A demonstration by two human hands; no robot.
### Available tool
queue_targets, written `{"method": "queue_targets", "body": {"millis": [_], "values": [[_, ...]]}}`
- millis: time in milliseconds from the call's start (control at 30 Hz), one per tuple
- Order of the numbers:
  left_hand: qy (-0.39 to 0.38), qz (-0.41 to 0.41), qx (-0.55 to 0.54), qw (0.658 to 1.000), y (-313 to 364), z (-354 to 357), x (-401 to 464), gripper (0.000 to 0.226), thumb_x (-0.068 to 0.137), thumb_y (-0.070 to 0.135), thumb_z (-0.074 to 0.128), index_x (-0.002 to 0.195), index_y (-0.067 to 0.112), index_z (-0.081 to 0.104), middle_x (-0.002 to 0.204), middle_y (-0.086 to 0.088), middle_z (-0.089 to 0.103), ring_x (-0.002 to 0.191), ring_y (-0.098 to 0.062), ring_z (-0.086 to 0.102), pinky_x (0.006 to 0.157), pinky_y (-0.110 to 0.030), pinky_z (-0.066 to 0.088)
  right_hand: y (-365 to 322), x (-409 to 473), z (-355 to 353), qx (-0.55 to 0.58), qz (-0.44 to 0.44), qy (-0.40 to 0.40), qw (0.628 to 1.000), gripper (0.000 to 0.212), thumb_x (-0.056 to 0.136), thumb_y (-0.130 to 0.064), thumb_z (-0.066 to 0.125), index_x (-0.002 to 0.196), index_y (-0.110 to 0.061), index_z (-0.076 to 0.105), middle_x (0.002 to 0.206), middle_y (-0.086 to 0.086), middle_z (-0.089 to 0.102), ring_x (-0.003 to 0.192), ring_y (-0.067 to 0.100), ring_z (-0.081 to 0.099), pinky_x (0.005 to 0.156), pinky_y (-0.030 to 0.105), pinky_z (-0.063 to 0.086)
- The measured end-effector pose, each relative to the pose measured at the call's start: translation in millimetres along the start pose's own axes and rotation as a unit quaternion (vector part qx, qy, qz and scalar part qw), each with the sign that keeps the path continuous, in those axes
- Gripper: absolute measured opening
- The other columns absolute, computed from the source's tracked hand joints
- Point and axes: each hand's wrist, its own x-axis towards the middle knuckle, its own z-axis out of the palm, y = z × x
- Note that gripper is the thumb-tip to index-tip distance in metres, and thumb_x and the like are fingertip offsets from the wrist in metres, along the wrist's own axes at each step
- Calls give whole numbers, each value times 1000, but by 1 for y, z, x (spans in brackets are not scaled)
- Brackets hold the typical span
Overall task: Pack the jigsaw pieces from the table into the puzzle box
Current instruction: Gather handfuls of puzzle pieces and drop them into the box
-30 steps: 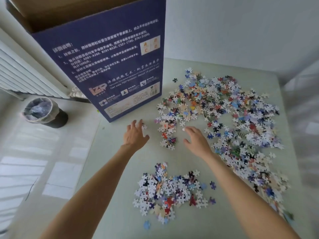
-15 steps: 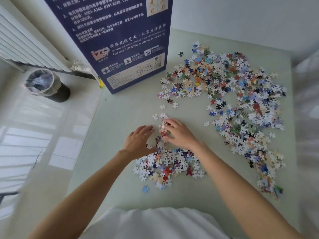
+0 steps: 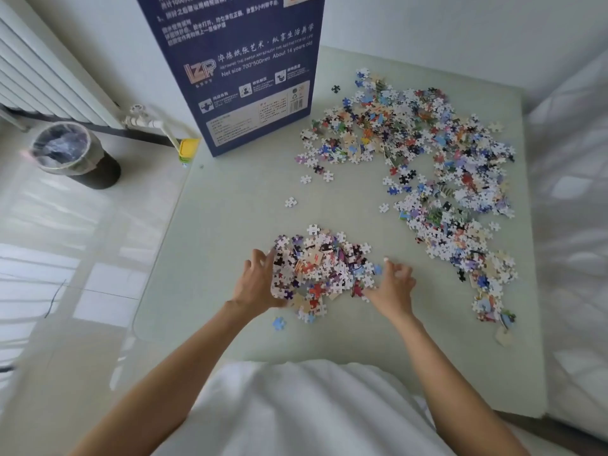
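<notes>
A small heap of jigsaw pieces (image 3: 324, 268) lies on the pale green table (image 3: 230, 218) in front of me. My left hand (image 3: 258, 281) presses against the heap's left side with its fingers spread. My right hand (image 3: 393, 286) sits at the heap's right edge, fingers loosely curled and touching the outer pieces. A much larger spread of pieces (image 3: 437, 166) covers the table's far right. The dark blue puzzle box (image 3: 250, 70) stands upright at the back of the table; its top is out of frame.
A few stray pieces (image 3: 291, 202) lie between the heap and the box, and one blue piece (image 3: 278, 323) sits near the front edge. A bin (image 3: 70, 153) stands on the floor at left, under a radiator (image 3: 39, 77). A white bed (image 3: 572, 225) borders the table's right side.
Both hands dragged loose pieces from the middle of the table toward me into the near pile, then parted to either side of it. The pile is now tighter and higher.
</notes>
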Motion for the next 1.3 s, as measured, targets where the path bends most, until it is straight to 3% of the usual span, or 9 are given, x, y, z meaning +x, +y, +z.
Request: {"method": "queue_targets", "body": {"millis": [233,333,433,567,667,800,900,1067,1300], "values": [[27,-1,-84,996,17,1,14,104,68,35,81,147,18,15,135,-12,30,113,-27,45,99,-34,42,-65,-3,30,27,-143,-48,988,71,79,-14,68,138,-10,29,136,10,23,124,29,27,97,28,34],[20,-1,-95,995,17,0,11,105,69,48,75,147,17,14,135,-10,28,119,-26,40,98,-34,41,-68,5,20,35,-166,-67,983,61,83,-12,63,137,-8,35,141,8,31,131,24,30,107,31,28],[20,-17,-48,999,23,0,9,122,58,67,72,148,18,5,133,-7,27,121,-23,34,92,-34,46,-68,23,6,0,-202,-32,979,63,80,-14,64,137,-13,36,138,8,33,129,24,32,104,32,33],[25,-30,26,999,39,5,6,142,51,68,76,146,12,-14,135,-8,21,123,-24,26,95,-37,45,-78,49,-5,-146,-264,-99,948,95,74,-22,71,147,-30,9,154,4,-11,141,31,-8,112,55,11],[33,-30,50,998,43,9,4,141,54,63,77,146,9,-15,138,-10,20,125,-26,25,99,-36,42,-90,58,-5,-205,-280,-152,925,102,73,-31,73,147,-33,3,153,1,-21,140,30,-18,111,61,1],[38,-26,-3,999,36,8,6,131,57,53,81,148,11,-3,139,-10,22,124,-26,25,99,-33,43,-97,51,2,-232,-322,-150,906,106,62,-60,73,146,-28,16,154,3,-3,140,31,-1,109,59,13],[43,-7,-50,998,29,7,7,115,62,47,81,147,14,10,138,-9,26,123,-26,28,102,-31,36,-96,36,15,-254,-352,-125,892,116,52,-66,76,144,-24,19,146,6,15,130,30,18,103,53,32],[38,22,-88,995,24,8,7,93,70,38,78,144,20,24,136,-8,35,121,-25,35,102,-30,32,-98,25,27,-180,-336,-94,920,91,63,-35,82,135,-20,30,129,9,31,115,26,34,83,32,47],[34,-1,-112,993,19,6,10,86,72,32,77,142,16,30,132,-10,41,122,-25,40,103,-28,32,-100,23,23,-109,-306,-89,941,62,77,-15,74,127,-11,38,119,11,47,93,20,53,72,25,44]]}}
